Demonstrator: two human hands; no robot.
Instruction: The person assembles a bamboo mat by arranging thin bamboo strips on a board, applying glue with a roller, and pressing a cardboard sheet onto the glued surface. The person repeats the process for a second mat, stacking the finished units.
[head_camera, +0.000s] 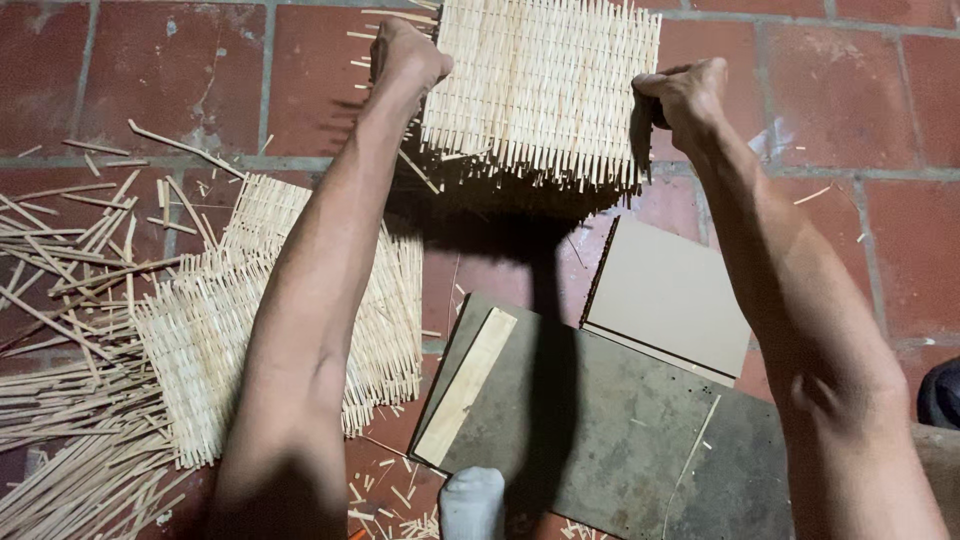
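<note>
- Both arms reach forward and hold a woven bamboo mat (545, 85) by its 2 side edges above the red tile floor (860, 90).
- The left hand (405, 55) closes on the mat's left edge; its fingers curl round to the far side, so I see only knuckles and cannot tell how tightly they pinch.
- The right hand (685, 95) grips the right edge, thumb and fingers pressed together on the weave, the back of the hand turned toward the camera.
- Step in hand, as I judge it: the finished panel is lifted clear and held taut for squaring or checking, not being woven at this instant.
- The next move would call for an even grip on both edges, since the loose slat ends along the lower border could slip out if the panel twists.
- The mat hangs roughly square to the camera, its face toward the viewer. The slats run up and down, their cut ends bristling at the lower edge; the long axis looks slightly wider than tall, running left to right between the hands.
- Below lie a dark grey board (620, 430) with a pale wooden strip (468, 385) on it, a tan board (670, 295) beside it, 2 more woven panels (200, 340) at left, and scattered bamboo sticks (60, 290).
</note>
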